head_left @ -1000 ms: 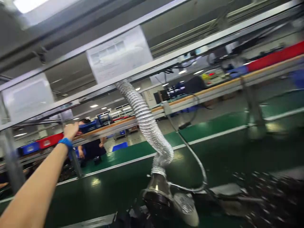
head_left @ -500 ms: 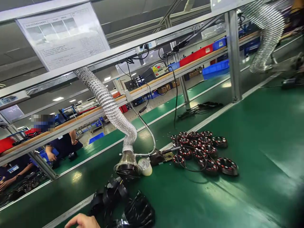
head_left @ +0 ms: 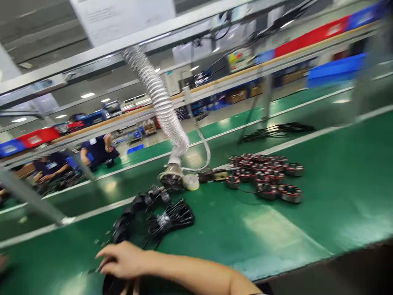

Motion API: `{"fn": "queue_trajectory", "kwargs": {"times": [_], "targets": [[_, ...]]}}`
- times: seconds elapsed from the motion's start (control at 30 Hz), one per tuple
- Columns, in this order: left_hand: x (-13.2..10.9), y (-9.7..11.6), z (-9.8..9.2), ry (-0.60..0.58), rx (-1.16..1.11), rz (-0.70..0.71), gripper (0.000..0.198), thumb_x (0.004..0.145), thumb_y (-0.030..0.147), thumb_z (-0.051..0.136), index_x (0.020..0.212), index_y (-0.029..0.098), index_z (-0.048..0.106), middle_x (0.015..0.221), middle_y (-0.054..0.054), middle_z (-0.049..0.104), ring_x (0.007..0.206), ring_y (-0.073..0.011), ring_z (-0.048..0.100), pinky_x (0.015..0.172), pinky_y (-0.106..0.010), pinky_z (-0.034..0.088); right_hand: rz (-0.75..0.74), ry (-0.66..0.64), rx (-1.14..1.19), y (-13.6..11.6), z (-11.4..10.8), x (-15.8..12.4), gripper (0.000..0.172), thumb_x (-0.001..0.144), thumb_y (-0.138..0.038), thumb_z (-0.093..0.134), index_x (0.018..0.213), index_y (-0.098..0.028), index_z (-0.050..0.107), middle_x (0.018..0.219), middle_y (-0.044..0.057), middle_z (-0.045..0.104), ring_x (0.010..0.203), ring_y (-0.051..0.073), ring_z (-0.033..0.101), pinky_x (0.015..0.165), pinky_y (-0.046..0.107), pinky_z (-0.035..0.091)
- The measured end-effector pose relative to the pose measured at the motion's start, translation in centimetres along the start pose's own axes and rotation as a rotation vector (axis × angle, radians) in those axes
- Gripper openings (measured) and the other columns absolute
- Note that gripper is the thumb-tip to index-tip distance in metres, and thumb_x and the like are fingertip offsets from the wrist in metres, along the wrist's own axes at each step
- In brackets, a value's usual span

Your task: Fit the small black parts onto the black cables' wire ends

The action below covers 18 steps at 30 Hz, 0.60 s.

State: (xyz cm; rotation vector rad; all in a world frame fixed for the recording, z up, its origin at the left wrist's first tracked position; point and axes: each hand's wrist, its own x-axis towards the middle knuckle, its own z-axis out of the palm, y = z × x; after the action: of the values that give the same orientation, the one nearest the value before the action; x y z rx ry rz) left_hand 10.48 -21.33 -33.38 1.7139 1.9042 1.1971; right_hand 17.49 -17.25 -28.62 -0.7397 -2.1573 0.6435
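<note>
Right now, the right hand (head_left: 123,260) sits at bottom left of center, fingers loosely spread and slightly curled over a dark bundle (head_left: 110,284) at the lower edge; cannot tell whether it grips. Just above it, black wire bundles (head_left: 170,219) lie on the green bench (head_left: 322,229). Ring-shaped wire coils (head_left: 265,176) cluster right of center, well apart from the hand. A silver duct hose (head_left: 158,102) drops to a nozzle (head_left: 172,178) left of them. Seated co-workers (head_left: 98,149) show at far left, beyond the bench.
</note>
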Motion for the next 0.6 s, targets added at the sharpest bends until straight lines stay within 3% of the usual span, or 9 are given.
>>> {"fn": "queue_trajectory", "kwargs": {"times": [0.07, 0.17, 0.27, 0.37, 0.43, 0.5, 0.6], "targets": [[-2.3, -2.9, -0.9, -0.026, -0.022, -0.030, 0.028, 0.074, 0.053, 0.066, 0.083, 0.029, 0.078, 0.088, -0.004, 0.077, 0.096, -0.0340, 0.071, 0.076, -0.038, 0.058, 0.019, 0.033, -0.025, 0.7, -0.8, -1.1, 0.042, 0.085, -0.026, 0.075, 0.124, -0.019, 0.064, 0.114, 0.001, 0.074, 0.103, 0.013, 0.070, 0.088, 0.017, 0.051], [-4.3, -5.3, -1.6, -0.108, -0.126, -0.020, 0.045, 0.082, 0.061, 0.052, 0.089, 0.025, 0.078, 0.095, -0.005, 0.078, 0.099, -0.0298, 0.071, 0.091, -0.037, 0.055, 0.103, 0.105, -0.137, 3.6, -3.8, -3.0, 0.035, 0.093, -0.023, 0.062, 0.128, -0.020, 0.062, 0.127, 0.008, 0.068, 0.118, 0.020, 0.062, 0.104, 0.033, 0.045], [-4.8, -5.7, -1.4, -0.134, -0.233, -0.052, 0.053, 0.090, 0.061, 0.044, 0.089, 0.020, 0.078, 0.094, -0.008, 0.077, 0.097, -0.0263, 0.070, 0.090, -0.035, 0.054, 0.180, 0.132, -0.301, 6.9, -7.9, -5.6, 0.042, 0.094, -0.029, 0.059, 0.134, -0.016, 0.058, 0.134, 0.016, 0.062, 0.125, 0.028, 0.055, 0.108, 0.045, 0.039], [-4.5, -5.6, -1.0, -0.109, -0.276, -0.082, 0.059, 0.094, 0.060, 0.038, 0.083, 0.018, 0.078, 0.090, -0.009, 0.076, 0.089, -0.0242, 0.070, 0.084, -0.034, 0.054, 0.198, 0.025, -0.448, 9.5, -10.7, -7.9, 0.055, 0.079, -0.037, 0.076, 0.125, -0.011, 0.062, 0.124, 0.020, 0.066, 0.116, 0.034, 0.059, 0.103, 0.048, 0.041], [-4.2, -5.9, -0.9, -0.074, -0.246, -0.105, 0.061, 0.095, 0.060, 0.035, 0.080, 0.019, 0.078, 0.089, -0.008, 0.077, 0.086, -0.0235, 0.070, 0.084, -0.033, 0.054, 0.169, -0.058, -0.532, 10.6, -11.3, -8.7, 0.059, 0.068, -0.031, 0.084, 0.120, -0.010, 0.064, 0.119, 0.019, 0.067, 0.115, 0.035, 0.058, 0.105, 0.047, 0.038], [-3.7, -6.4, -0.9, -0.039, -0.200, -0.124, 0.062, 0.095, 0.059, 0.034, 0.079, 0.019, 0.078, 0.088, -0.008, 0.077, 0.086, -0.0235, 0.070, 0.086, -0.033, 0.053, 0.155, -0.103, -0.619, 11.0, -10.9, -8.9, 0.056, 0.067, -0.028, 0.083, 0.116, -0.009, 0.065, 0.113, 0.020, 0.068, 0.113, 0.037, 0.058, 0.104, 0.048, 0.036], [-2.1, -7.6, -1.5, 0.006, -0.140, -0.171, 0.057, 0.096, 0.054, 0.037, 0.079, 0.018, 0.077, 0.087, -0.008, 0.077, 0.087, -0.0230, 0.070, 0.089, -0.033, 0.051, 0.162, -0.146, -0.716, 10.3, -9.4, -8.3, 0.038, 0.071, -0.028, 0.077, 0.103, -0.009, 0.068, 0.100, 0.019, 0.069, 0.103, 0.036, 0.060, 0.095, 0.046, 0.040]]}}
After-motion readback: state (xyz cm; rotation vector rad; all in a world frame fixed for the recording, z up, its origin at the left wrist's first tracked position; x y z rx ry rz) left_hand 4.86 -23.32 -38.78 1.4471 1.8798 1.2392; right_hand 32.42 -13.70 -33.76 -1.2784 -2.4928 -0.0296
